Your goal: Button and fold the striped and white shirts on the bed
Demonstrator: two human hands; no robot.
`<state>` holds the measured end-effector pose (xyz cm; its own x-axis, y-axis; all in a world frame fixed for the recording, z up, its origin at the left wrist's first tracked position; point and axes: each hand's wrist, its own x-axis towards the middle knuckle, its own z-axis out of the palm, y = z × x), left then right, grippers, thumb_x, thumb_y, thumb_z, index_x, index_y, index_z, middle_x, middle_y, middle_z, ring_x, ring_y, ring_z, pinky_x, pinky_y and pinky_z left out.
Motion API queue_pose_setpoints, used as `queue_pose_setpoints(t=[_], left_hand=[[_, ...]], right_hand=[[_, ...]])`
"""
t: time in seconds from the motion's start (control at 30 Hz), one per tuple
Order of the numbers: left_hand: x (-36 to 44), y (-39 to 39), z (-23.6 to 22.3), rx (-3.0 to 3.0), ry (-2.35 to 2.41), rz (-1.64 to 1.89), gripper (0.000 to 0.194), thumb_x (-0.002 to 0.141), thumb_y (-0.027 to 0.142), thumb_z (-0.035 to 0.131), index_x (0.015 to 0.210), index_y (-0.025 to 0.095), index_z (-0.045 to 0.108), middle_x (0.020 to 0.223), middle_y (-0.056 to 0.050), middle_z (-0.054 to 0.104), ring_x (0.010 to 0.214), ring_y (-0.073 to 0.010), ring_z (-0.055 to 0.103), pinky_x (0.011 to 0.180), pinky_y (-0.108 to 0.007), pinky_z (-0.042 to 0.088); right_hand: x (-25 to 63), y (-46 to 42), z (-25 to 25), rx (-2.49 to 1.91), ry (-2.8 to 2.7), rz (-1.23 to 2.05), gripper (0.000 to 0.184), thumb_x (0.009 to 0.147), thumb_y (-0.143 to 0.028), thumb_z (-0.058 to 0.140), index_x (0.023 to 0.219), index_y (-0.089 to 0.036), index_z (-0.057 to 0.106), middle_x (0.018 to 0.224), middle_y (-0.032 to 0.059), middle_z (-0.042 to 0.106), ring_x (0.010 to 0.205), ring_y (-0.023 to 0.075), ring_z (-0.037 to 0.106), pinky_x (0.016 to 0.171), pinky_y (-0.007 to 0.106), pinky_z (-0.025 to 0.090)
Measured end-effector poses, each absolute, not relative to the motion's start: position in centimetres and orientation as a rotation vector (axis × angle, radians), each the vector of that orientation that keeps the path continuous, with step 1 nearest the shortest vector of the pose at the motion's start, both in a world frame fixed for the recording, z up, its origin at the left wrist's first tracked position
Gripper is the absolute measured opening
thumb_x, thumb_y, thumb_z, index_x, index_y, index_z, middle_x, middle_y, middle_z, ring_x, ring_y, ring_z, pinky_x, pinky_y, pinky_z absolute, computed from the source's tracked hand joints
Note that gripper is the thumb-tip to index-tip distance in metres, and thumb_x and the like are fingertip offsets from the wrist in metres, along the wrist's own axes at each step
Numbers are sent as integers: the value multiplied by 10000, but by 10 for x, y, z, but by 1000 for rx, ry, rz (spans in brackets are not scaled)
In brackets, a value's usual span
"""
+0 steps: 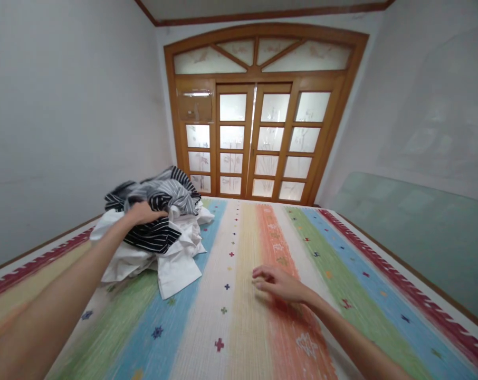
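On the left of the bed cover lies a heap of clothes. Black garments with white stripes (154, 240) and a grey striped garment (168, 190) are on top, with white clothes (179, 274) beneath and spilling toward the front. My left hand (144, 212) reaches into the top of the heap, its fingers closed on a black striped garment; the fingertips are partly lost in the cloth. Over the orange stripe of the cover, right of the heap, is my right hand (278, 283), with loosely bent fingers apart and nothing in them.
The striped cover (207, 322) with small woven motifs spreads over the wide flat surface. A pale green panel (413, 227) stands along the right side. White walls (73, 105) flank the bed, and a wooden door with glass panes (249, 137) is at the far end.
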<state>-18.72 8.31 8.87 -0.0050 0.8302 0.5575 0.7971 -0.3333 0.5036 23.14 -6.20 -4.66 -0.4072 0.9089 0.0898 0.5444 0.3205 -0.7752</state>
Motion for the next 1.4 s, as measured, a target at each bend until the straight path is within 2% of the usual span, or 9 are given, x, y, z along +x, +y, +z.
queue_pose_setpoints(t=[0.07, 0.17, 0.33, 0.53, 0.7, 0.87, 1.07, 1.2, 1.4], left_hand=[[-184, 86, 51, 2279, 2012, 969, 577, 633, 550, 689, 982, 108, 563, 1174, -200, 596, 1279, -493, 350, 1049, -637, 251], [-179, 80, 15, 2386, 2252, 1018, 560, 729, 494, 578, 1132, 105, 577, 1297, -213, 558, 1338, -425, 329, 1086, -561, 241], [-176, 68, 16, 2398, 2365, 952, 617, 744, 507, 521, 1184, 80, 591, 1279, -225, 584, 1334, -414, 357, 1071, -548, 278], [-176, 46, 42, 2127, 2155, 1775, 796, 768, 512, 570, 1374, 42, 356, 1409, -259, 429, 1335, -399, 374, 1088, -538, 315], [-145, 19, 57, 2447, 1665, 2151, 581, 822, 324, 593, 1328, 114, 400, 1421, -203, 425, 1386, -334, 320, 1149, -525, 247], [-80, 5, 20, 2799, 1122, 1557, 309, 890, 257, 504, 1190, 180, 513, 1298, -131, 560, 1276, -259, 477, 1085, -462, 380], [-23, -1, -62, 2839, 889, 458, 576, 934, 473, 443, 1410, 150, 421, 1505, -134, 395, 1421, -275, 303, 1147, -478, 299], [-18, -2, -74, 2837, 815, 229, 647, 955, 573, 326, 1482, 199, 335, 1557, -96, 290, 1456, -260, 203, 1183, -477, 192], [-22, 0, -73, 2880, 752, 182, 592, 980, 552, 260, 1518, 308, 217, 1584, -26, 213, 1468, -235, 162, 1190, -476, 133]], right_hand=[[236, -63, -55, -1259, -2093, 862, 245, 798, -356, 620, 977, -209, 699, 1147, 114, 666, 1043, 261, 622, 933, 421, 465], [238, -66, -66, -1233, -2025, 836, 199, 807, -330, 599, 922, -201, 699, 1172, 115, 656, 1079, 253, 612, 951, 418, 460], [234, -73, -79, -1265, -1903, 745, 151, 799, -293, 588, 840, -188, 688, 1150, 124, 670, 1097, 257, 606, 991, 462, 434], [239, -69, -83, -1227, -1764, 838, 241, 817, -397, 582, 871, -184, 681, 1078, 121, 688, 971, 239, 660, 899, 415, 509], [259, -64, -80, -1309, -1782, 643, 288, 843, -418, 562, 962, -184, 682, 1108, 128, 680, 1021, 247, 643, 904, 423, 514], [270, -61, -79, -1457, -1902, 276, 388, 903, -424, 483, 1128, -167, 668, 1250, 160, 631, 1184, 280, 571, 1043, 496, 412], [252, -70, -87, -1527, -2253, 208, 593, 949, -517, 405, 1410, -151, 475, 1507, 141, 376, 1420, 287, 296, 1156, 521, 249], [244, -76, -91, -1543, -2356, 118, 630, 955, -552, 372, 1445, -160, 428, 1529, 129, 333, 1438, 280, 249, 1177, 498, 211], [243, -78, -91, -1561, -2355, 78, 621, 965, -550, 348, 1456, -175, 411, 1530, 117, 336, 1437, 279, 252, 1178, 500, 215]])
